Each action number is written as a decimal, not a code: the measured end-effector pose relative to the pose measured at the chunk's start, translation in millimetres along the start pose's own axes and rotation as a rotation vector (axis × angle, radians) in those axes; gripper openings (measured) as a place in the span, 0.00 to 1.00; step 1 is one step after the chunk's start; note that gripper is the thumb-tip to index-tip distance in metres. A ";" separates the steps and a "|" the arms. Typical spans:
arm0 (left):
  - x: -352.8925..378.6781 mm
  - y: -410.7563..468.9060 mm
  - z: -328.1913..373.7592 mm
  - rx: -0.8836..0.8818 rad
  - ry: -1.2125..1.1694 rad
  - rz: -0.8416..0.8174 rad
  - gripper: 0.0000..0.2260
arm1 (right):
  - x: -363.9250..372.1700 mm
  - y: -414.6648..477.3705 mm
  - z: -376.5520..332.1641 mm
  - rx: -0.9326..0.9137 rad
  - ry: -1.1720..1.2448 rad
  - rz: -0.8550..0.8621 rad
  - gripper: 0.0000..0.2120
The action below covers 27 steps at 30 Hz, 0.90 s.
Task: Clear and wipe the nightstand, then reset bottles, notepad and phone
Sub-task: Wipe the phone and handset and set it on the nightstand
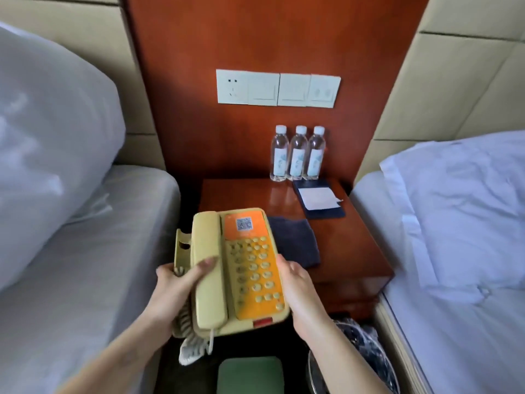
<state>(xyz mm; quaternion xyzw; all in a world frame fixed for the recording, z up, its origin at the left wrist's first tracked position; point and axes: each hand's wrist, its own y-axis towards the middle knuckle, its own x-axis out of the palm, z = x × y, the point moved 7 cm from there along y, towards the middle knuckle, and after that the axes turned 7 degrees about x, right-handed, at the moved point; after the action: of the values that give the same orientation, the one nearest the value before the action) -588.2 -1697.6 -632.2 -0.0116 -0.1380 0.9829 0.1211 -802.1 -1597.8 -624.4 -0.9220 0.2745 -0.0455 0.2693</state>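
I hold a cream desk phone (250, 268) with an orange keypad panel in the air, in front of the wooden nightstand (349, 245). My left hand (177, 282) grips its left side, thumb lying across the handset. My right hand (295, 282) grips the phone's right edge. The coiled cord (193, 348) dangles below. Three water bottles (297, 153) stand in a row at the nightstand's back. A dark notepad holder with white paper (319, 199) lies in front of them. A folded dark cloth (294, 241) rests on the nightstand's front left, partly behind the phone.
Beds flank the nightstand: a grey mattress with a white pillow (51, 143) on the left, white bedding (460, 211) on the right. A wall plate of switches and a socket (277, 88) sits above. A lined waste bin (358, 354) and a green object (251, 375) are on the floor.
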 end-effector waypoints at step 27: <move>40.8 84.3 -1.0 -0.068 0.108 0.002 0.45 | -80.2 87.5 -106.4 -0.396 -0.361 0.372 0.10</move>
<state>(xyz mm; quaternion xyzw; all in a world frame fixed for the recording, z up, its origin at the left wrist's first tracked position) -647.5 -1766.1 -655.9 -0.0689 -0.1644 0.9757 0.1272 -936.7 -1667.0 -574.5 -0.8837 0.3895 0.2230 0.1330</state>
